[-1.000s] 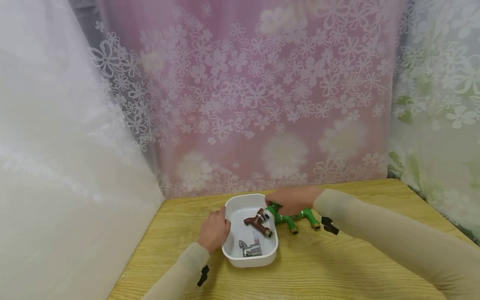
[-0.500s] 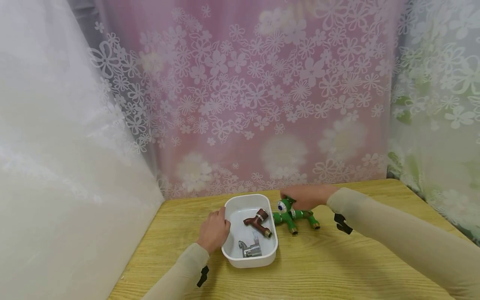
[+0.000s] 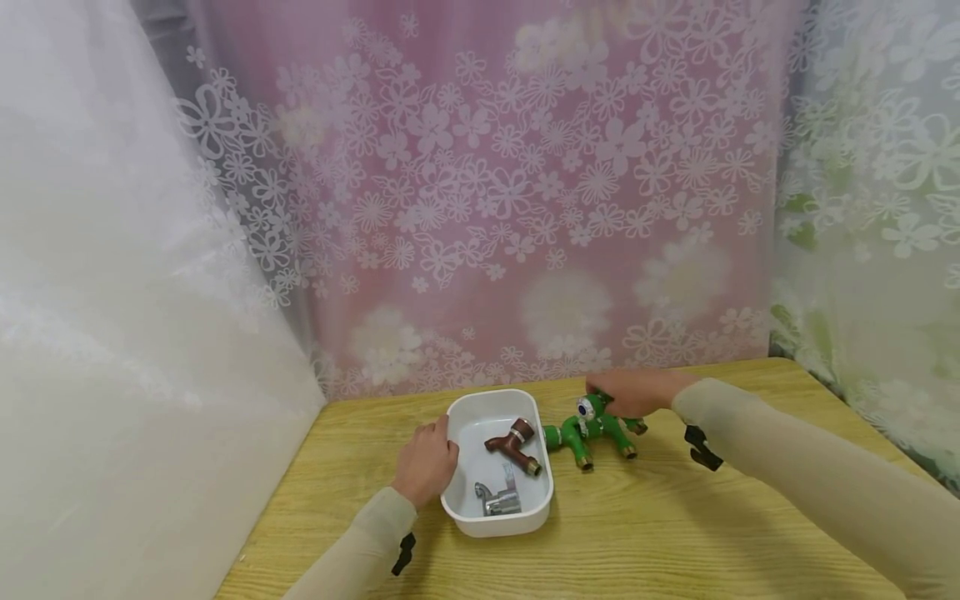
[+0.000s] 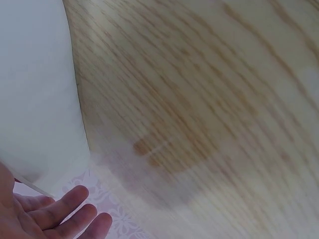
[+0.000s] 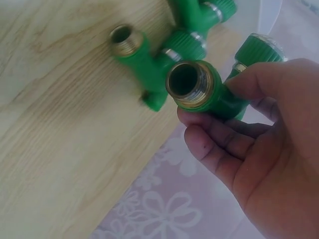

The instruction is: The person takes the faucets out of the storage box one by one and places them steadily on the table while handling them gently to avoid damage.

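My right hand (image 3: 633,392) pinches a green tap (image 5: 227,102), its threaded brass end facing the right wrist camera and its ribbed knob showing beyond the thumb. Under and beside it on the table lie two more green taps, one (image 3: 576,446) with its knob close against the tub, the other (image 3: 618,435) further right. My left hand (image 3: 427,462) holds the left rim of a white plastic tub (image 3: 495,527); its fingers (image 4: 70,201) show by the outer wall. Inside the tub lie a brown tap (image 3: 512,450) and a chrome tap (image 3: 501,502) with a lever.
A wooden table (image 3: 675,525) bears everything. Its back edge meets a pink flowered curtain (image 3: 525,208). White sheeting (image 3: 135,292) hangs along the left, and a green-and-white flowered curtain (image 3: 885,250) on the right.
My right hand has moved right with the green tap, from over the tub's right rim to above the lying green taps. The left hand and the tub have stayed put.
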`<state>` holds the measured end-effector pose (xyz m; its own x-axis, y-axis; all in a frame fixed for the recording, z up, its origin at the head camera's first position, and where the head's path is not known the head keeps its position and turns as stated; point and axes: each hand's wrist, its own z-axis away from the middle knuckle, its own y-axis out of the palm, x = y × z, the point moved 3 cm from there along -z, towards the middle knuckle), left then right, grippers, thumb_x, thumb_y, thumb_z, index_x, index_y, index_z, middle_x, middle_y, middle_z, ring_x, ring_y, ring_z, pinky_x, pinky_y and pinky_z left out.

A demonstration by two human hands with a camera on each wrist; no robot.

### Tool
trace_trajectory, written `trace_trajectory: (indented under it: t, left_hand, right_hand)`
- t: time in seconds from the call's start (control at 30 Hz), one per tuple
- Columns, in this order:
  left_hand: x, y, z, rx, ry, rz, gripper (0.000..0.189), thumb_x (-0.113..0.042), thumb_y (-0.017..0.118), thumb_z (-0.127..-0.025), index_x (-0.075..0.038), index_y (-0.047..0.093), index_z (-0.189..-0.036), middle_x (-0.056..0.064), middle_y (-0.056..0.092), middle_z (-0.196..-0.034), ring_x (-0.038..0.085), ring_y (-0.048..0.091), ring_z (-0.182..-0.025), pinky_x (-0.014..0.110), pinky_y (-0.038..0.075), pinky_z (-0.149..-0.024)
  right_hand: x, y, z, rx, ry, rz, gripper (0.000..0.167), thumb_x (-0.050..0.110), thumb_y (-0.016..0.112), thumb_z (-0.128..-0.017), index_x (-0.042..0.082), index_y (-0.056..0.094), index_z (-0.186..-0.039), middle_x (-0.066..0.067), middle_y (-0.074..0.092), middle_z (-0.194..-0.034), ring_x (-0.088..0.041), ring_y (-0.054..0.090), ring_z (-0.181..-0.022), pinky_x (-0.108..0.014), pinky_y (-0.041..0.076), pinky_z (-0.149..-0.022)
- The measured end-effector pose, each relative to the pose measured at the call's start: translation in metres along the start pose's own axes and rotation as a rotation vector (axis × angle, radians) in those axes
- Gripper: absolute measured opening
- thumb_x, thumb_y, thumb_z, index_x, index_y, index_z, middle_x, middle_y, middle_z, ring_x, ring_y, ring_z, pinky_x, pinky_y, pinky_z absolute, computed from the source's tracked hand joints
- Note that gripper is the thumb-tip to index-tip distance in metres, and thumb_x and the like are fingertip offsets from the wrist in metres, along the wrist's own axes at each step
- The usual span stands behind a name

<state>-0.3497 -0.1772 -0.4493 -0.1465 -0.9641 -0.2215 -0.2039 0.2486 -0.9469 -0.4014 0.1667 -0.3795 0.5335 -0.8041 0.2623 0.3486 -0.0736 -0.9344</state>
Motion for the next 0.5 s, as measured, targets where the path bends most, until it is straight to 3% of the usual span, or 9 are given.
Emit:
trace_trajectory:
  t: [0.13, 0.5]
  left_hand:
    - [0.000, 0.000, 0.000, 0.001, -0.001, -0.003, 0.047, -0.025, 0.053, -0.101, -0.005, 0.049, -0.143, 0.015, 0.066, -0.124, 0.030, 0.064, -0.113, 0.050, 0.058, -0.084]
    - [0.000, 0.001, 0.000, 0.001, -0.006, -0.005, 0.048, -0.025, 0.054, -0.100, -0.005, 0.049, -0.143, 0.015, 0.066, -0.124, 0.030, 0.063, -0.114, 0.050, 0.057, -0.086]
  right_hand:
    - [-0.010, 0.002, 0.004, -0.003, 0.008, 0.003, 0.026, 0.015, 0.061, -0.100, 0.012, 0.054, -0.125, -0.004, 0.060, -0.118, -0.017, 0.060, -0.101, -0.042, 0.050, -0.081]
    - [-0.035, 0.010, 0.011, 0.008, 0.013, -0.078, 0.021, 0.011, 0.056, -0.101, 0.011, 0.053, -0.122, -0.005, 0.060, -0.110, -0.015, 0.053, -0.087, -0.039, 0.042, -0.073]
